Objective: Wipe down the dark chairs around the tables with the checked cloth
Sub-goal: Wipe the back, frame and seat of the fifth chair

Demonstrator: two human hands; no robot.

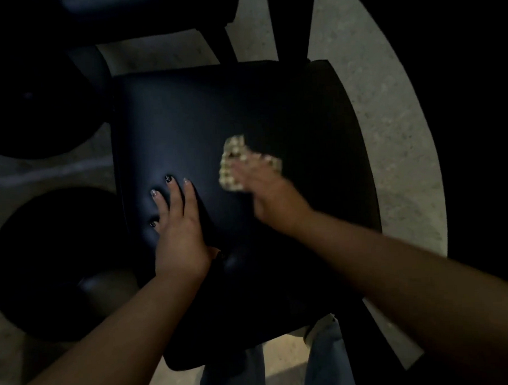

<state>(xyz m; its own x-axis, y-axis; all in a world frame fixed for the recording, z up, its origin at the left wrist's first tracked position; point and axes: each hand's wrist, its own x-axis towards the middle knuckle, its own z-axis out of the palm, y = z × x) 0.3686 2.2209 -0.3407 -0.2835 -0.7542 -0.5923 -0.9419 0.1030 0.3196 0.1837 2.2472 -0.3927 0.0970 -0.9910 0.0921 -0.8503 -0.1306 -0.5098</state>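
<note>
The dark chair (187, 122) is filling the middle of the view, its seat edges bordered by pale floor (389, 130) at the far side and right. The left hand (176, 224) is lying flat on the seat near its left edge, fingers straight and spread. The right hand (264, 192), blurred, is pressing the checked cloth (237, 161) onto the seat's middle-right; whether its fingers are curling round it cannot be told. Two dark rounded seats (47, 257) are crowding in just beside the left edge.
</note>
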